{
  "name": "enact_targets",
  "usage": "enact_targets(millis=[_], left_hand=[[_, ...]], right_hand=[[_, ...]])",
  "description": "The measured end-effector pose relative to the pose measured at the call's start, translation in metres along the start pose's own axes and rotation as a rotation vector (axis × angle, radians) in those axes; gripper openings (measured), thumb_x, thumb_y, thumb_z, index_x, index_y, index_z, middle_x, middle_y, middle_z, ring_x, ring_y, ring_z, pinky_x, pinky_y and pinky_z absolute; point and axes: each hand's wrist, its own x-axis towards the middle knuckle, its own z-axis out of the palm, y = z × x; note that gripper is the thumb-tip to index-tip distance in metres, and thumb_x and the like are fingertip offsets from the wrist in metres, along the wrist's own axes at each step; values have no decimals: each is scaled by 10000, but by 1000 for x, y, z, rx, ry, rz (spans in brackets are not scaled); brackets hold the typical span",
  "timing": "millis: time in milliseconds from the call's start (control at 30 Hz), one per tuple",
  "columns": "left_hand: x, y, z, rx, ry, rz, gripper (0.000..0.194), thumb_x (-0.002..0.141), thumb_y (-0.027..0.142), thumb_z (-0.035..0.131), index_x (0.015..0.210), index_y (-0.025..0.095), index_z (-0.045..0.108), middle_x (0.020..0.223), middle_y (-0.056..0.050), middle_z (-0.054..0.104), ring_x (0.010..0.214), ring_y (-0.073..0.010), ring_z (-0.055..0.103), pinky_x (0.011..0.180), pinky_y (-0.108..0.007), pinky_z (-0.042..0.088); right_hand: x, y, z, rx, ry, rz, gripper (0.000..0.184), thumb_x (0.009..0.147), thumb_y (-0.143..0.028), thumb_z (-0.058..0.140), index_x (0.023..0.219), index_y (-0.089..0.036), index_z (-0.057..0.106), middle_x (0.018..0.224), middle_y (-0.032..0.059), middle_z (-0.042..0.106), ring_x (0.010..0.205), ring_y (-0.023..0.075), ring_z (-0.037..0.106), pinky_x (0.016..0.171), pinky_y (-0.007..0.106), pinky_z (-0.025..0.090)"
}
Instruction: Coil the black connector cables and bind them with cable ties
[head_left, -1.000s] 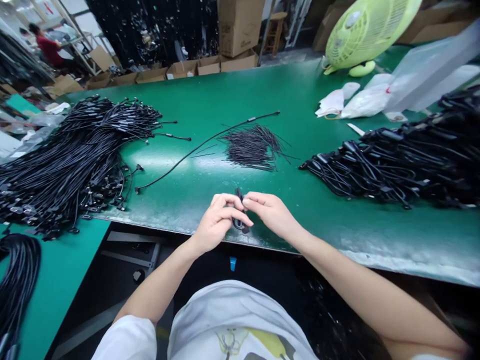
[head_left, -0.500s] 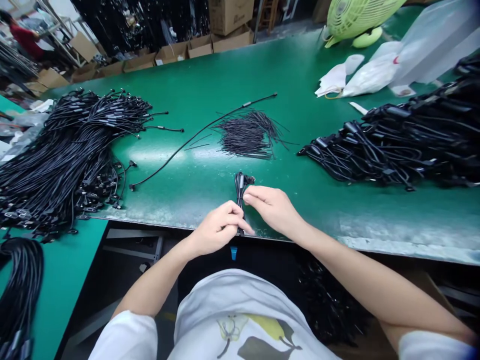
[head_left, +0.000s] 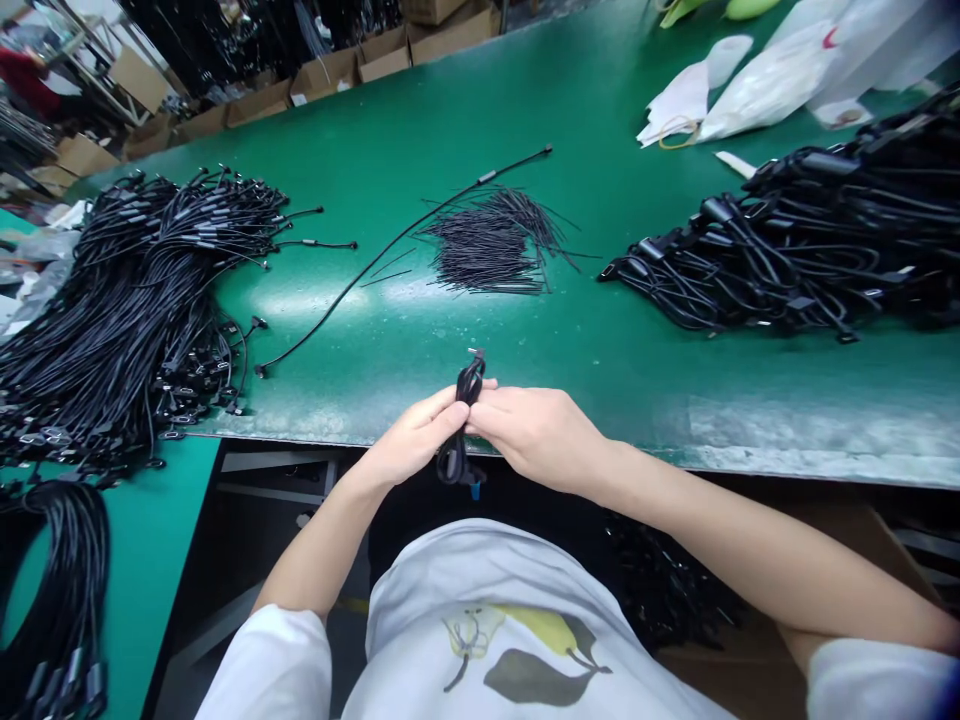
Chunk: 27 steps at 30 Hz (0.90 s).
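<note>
A black cable (head_left: pixel 452 458), coiled into a narrow bundle, is held upright at the table's near edge. My left hand (head_left: pixel 417 432) is closed around its middle, with the thumb across the front. From the right, my right hand (head_left: pixel 534 432) pinches with its fingertips against the bundle's waist; what lies between those fingertips is hidden. A plug end shows at the top of the coil, and its lower loops hang past the edge. Beyond the hands is a heap of thin black ties (head_left: pixel 487 245), with one straight cable (head_left: pixel 352 285) lying beside it.
A large pile of loose black cables (head_left: pixel 142 300) covers the left of the green table (head_left: pixel 360 400). Coiled cables (head_left: pixel 795 240) are heaped at the right. White plastic bags (head_left: pixel 772 80) lie at the back right. Cardboard boxes (head_left: pixel 322 78) line the far edge.
The bundle has come nearer my body and its lower end now hangs past the table edge. My left hand has wrapped around it; my right fingertips have closed in against its middle.
</note>
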Motion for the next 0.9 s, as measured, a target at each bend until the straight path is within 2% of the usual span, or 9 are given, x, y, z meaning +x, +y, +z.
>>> enact_targets(millis=[133,233,333,467,533,600,667,800,900], left_hand=[[-7,9,12,277,27,117,444,972,365,423,1388,229,496,1416,-80,538,1312,-223,486,1118,-372,357],[-8,3,21,449,87,180,446,981,330,407,1415,244,457,1343,-77,601,1205,-208,577,1037,-350,439],[-4,-6,17,545,177,197,379,974,336,435,1320,233,550,1208,-73,684,1057,-203,653,925,-333,496],[4,-13,10,850,302,259,274,958,321,476,1151,202,631,1056,-77,726,935,-213,658,818,-348,471],[6,-13,11,1004,288,319,270,967,303,448,1128,181,628,963,-88,727,869,-215,650,779,-351,439],[6,-12,13,1043,260,366,273,977,289,412,1115,174,618,903,-90,720,827,-208,647,776,-351,423],[4,-9,10,978,246,395,271,969,288,432,1174,190,579,994,-98,716,915,-213,649,850,-365,424],[-1,-4,-7,699,321,379,588,883,373,602,1413,233,391,1445,-137,485,1341,-272,433,1071,-431,356],[0,-2,-13,425,280,263,574,887,383,598,1414,245,415,1472,-118,461,1329,-258,460,1063,-389,400]], right_hand=[[4,9,8,634,-20,410,311,936,-353,428,751,-160,588,696,8,605,615,114,527,610,238,372],[1,14,2,813,-148,612,403,929,-474,400,700,-171,534,527,-46,441,432,80,329,476,238,285],[-7,7,-19,458,-187,516,396,952,-426,399,715,-169,586,571,-13,520,503,109,442,529,255,329],[-14,-13,-40,-251,143,203,274,974,-319,438,1048,-163,650,999,101,681,893,208,602,771,326,397],[-11,-14,-34,-423,87,87,288,958,-325,493,1113,-120,622,1008,135,677,901,227,600,769,333,391],[-7,-7,-21,-473,-50,46,258,958,-322,501,997,-105,634,831,106,669,754,204,588,672,311,365],[-5,5,-10,-491,-89,48,269,981,-302,453,862,-133,624,693,57,617,639,176,538,603,301,312],[-11,19,-11,-614,109,70,281,1001,-292,402,923,-150,631,693,45,595,655,166,500,597,308,270],[-15,18,-13,-724,161,67,216,978,-230,433,962,-147,631,784,52,633,637,149,474,571,302,266]])
